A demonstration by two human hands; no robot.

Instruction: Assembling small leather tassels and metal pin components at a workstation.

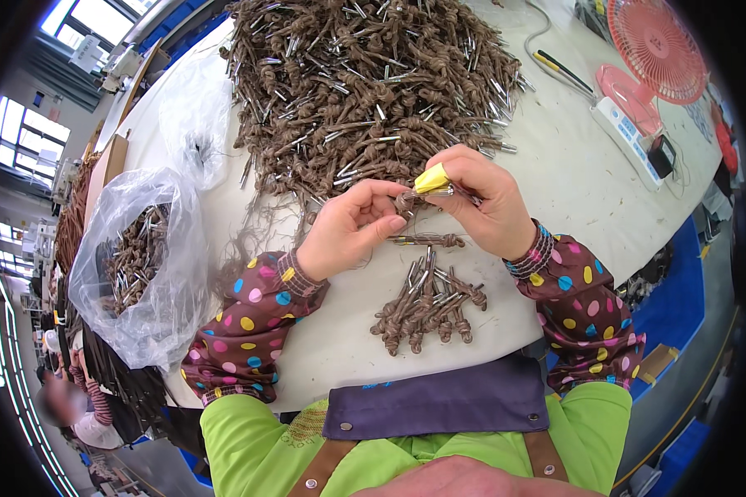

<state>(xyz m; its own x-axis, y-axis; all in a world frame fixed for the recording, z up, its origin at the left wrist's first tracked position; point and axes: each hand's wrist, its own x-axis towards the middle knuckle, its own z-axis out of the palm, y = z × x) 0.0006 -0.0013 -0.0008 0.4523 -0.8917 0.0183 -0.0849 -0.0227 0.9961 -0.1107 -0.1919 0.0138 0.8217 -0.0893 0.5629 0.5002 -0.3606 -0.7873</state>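
Nearest the camera, a green shirt (pixel 249 439) and a purple apron bib (pixel 439 402) with brown straps; above them, two forearms in brown polka-dot sleeve covers (pixel 244 319) rise from the lower edge onto a white table (pixel 555 174). Left hand (pixel 348 228): fingers curled, thumb and fingertips pinched on the knotted end of a brown cord piece (pixel 408 203) held above the table in front of the person. Right hand (pixel 485 199): closed on the other end of the same cord piece, where a metal tip shows; a yellow wrap (pixel 431 178) covers one fingertip. Just below the hands, a single cord piece (pixel 429 240) lies flat; nearer the body, a small bundle of knotted cords with metal tips (pixel 427 306). Beyond the hands, a large heap of the same cords (pixel 365 83) covers the table's middle. At the person's left, a clear plastic bag (pixel 145 265) holds more cords. Far right, a pink desk fan (pixel 655 50); a white power strip (pixel 630 132) beside it.
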